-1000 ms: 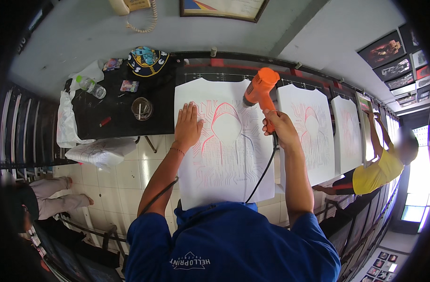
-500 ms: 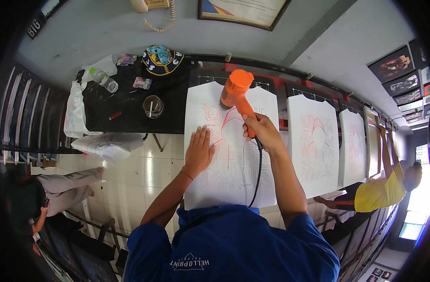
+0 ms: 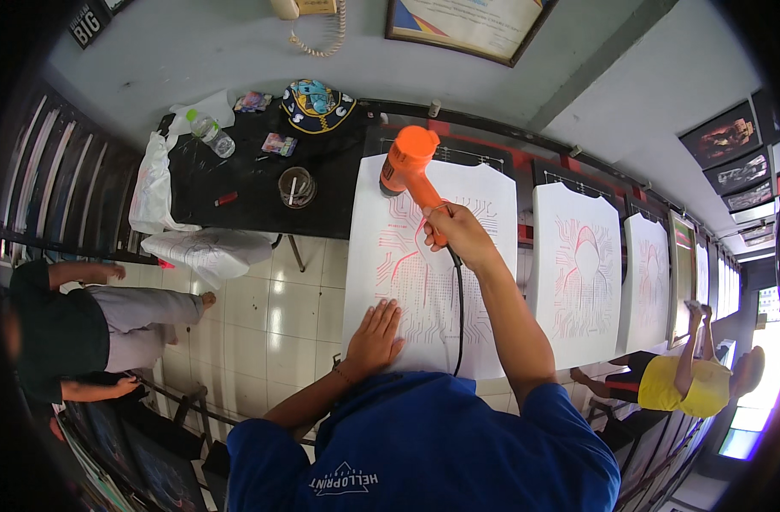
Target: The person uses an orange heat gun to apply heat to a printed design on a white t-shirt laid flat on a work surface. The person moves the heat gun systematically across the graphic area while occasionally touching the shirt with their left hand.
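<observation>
Orange heat gun (image 3: 413, 166) in the closed right grip (image 3: 462, 234), left grip (image 3: 374, 338) flat, unclenched, on the white shirt (image 3: 430, 286)

White lettering (image 3: 346, 484) marks the blue shirt (image 3: 484, 444) at six o'clock and a black sign (image 3: 86, 27) at ten; print lines a framed sheet (image 3: 467, 24) near one.

phone (image 3: 306, 7): cut by top edge | print (image 3: 412, 277): partly behind orange blower (image 3: 412, 166)

The nearest shirt (image 3: 437, 299) is matt cloth; over its upper part, the heat gun (image 3: 410, 162) is smooth plastic. Left of that shirt, the bottle (image 3: 211, 134) is clear, glossy plastic, the hat (image 3: 317, 106) matt cloth, and the floor (image 3: 309, 311) shiny tile.
</observation>
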The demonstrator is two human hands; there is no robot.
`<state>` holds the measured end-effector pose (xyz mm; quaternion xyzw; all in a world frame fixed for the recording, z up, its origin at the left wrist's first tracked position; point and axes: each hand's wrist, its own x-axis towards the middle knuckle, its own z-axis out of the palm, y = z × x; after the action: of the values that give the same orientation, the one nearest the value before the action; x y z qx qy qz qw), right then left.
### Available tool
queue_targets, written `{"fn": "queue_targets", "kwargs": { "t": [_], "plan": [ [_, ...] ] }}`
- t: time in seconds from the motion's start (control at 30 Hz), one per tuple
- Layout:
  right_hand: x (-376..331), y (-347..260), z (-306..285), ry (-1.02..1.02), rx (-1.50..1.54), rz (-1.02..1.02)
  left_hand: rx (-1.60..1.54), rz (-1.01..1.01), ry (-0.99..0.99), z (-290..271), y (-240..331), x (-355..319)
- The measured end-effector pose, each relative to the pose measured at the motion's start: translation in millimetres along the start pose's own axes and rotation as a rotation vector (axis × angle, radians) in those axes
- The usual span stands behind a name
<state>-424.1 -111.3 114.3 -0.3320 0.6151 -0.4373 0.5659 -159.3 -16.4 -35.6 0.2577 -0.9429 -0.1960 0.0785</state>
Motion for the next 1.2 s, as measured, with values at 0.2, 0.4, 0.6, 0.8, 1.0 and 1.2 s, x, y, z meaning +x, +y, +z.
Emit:
{"fn": "queue_targets", "kwargs": {
  "t": [0.2, 0.4, 0.6, 0.8, 1.0, 1.2],
  "plan": [
    [-30.9, -18.8, 6.1, -0.056, -0.085, 0.144, -0.008, 0.025, -0.002, 3.4, 10.8, -20.0],
    [-52.7, -5.4, 14.0, -0.127, -0.136, 0.123, -0.018, 0.028, 0.032, 3.3, 25.3, -39.4],
    [-70.1, -4.7, 19.7, -0.142, -0.150, 0.148, -0.051, 0.002, -0.002, 7.1, 36.2, -59.9],
    [-93.5, 8.6, 9.9, -0.169, -0.114, 0.124, -0.120, -0.146, -0.074, 4.6, 59.4, -71.5],
    [-152.2, 24.6, -52.7, -0.153, -0.058, 0.154, -0.259, -0.284, 0.013, 12.8, 115.3, -53.1],
    [-247.8, 56.7, -185.0, -0.002, 0.093, 0.150, -0.296, -0.257, 0.038, 55.3, 197.2, 6.8]
  ]
}}
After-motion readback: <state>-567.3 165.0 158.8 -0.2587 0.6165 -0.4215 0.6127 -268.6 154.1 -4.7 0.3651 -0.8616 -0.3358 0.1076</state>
